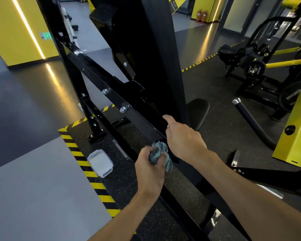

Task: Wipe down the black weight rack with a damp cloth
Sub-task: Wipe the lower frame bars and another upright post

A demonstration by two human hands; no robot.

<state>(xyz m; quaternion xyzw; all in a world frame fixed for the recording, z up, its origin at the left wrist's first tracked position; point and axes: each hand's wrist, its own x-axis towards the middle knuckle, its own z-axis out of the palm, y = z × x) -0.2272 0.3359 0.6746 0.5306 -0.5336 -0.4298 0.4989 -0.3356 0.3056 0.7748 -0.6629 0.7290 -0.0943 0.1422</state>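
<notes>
The black weight rack's (97, 77) long beam slants from far left down to near right. The left hand (149, 166) grips a bunched teal cloth (161, 150) at the beam's near stretch. The right hand (182, 138), fingers loosely extended, seems to rest on the beam just beside it.

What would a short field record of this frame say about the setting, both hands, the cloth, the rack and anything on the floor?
setting: gym floor, with yellow and black machines around
left hand: grips a bunched cloth
cloth: blue-grey, held against the rack's slanted bar
right hand: at the bar beside the cloth, one digit stretched out; the other fingers are hidden
rack: black, glossy, bolted
tub: white, on the speckled mat left of the rack
mat edge: yellow-and-black stripes
</notes>
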